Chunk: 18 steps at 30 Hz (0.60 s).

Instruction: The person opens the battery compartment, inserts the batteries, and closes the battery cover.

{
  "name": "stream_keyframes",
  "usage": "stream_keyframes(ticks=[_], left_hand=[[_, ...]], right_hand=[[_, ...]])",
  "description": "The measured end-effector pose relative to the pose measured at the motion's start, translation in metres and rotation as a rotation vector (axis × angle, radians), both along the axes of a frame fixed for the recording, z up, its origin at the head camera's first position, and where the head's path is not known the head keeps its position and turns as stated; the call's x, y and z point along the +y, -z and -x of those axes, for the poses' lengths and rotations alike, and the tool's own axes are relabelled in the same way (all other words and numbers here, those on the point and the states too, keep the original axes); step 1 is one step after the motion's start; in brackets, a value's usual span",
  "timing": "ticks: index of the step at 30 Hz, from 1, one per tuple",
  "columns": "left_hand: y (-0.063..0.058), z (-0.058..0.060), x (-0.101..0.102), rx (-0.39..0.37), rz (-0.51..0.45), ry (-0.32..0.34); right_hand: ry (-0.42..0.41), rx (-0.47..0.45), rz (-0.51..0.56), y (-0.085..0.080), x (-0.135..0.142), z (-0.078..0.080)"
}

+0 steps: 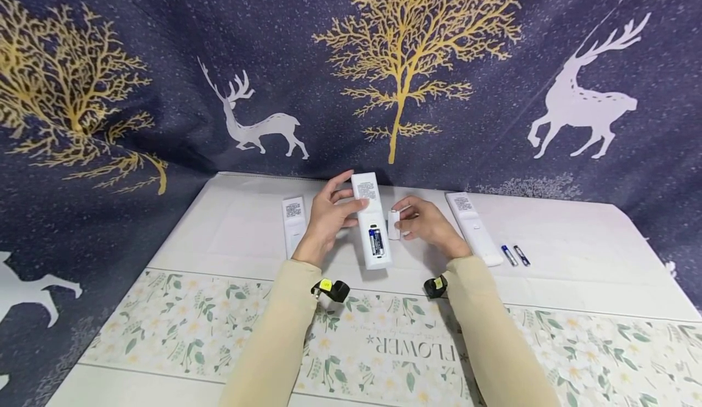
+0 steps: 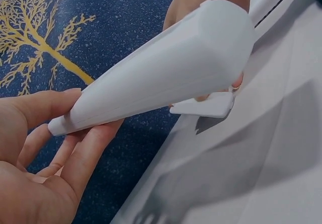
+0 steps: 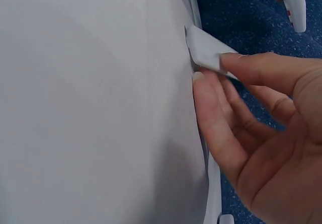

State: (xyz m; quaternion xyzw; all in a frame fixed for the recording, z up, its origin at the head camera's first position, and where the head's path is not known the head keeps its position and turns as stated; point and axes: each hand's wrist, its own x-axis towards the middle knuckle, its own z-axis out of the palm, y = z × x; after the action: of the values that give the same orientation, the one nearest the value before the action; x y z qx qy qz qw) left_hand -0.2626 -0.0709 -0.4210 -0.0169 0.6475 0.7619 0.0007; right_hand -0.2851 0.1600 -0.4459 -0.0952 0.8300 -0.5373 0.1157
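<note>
My left hand [image 1: 328, 219] grips a white remote control [image 1: 368, 218] near its upper end, thumb on the back and fingers along the other side. The back of the remote faces up, its battery bay uncovered, and dark blue batteries [image 1: 376, 242] lie inside. In the left wrist view the remote [image 2: 156, 73] is seen from its smooth end. Just to the right, my right hand [image 1: 425, 221] pinches a small white battery cover [image 1: 393, 224] between thumb and fingers. The right wrist view shows that cover [image 3: 209, 50] tilted, close to the tabletop.
A second white remote [image 1: 293, 218] lies at the left, partly behind the left wrist. Another remote [image 1: 474, 230] lies at the right, beside two loose batteries [image 1: 515, 256]. A patterned curtain [image 1: 351, 90] hangs behind the white table [image 1: 230, 224], which bears a floral strip [image 1: 181, 322].
</note>
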Motion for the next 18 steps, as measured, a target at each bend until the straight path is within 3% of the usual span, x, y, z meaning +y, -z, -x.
stream_keyframes(ticks=[11, 18], left_hand=[[-0.001, 0.000, -0.002, -0.005, -0.004, -0.014], [0.000, 0.001, -0.004, -0.008, -0.008, -0.015]], right_hand=[[-0.013, -0.027, 0.111, -0.011, 0.010, -0.004], [-0.078, -0.001, 0.203, -0.028, 0.012, -0.012]])
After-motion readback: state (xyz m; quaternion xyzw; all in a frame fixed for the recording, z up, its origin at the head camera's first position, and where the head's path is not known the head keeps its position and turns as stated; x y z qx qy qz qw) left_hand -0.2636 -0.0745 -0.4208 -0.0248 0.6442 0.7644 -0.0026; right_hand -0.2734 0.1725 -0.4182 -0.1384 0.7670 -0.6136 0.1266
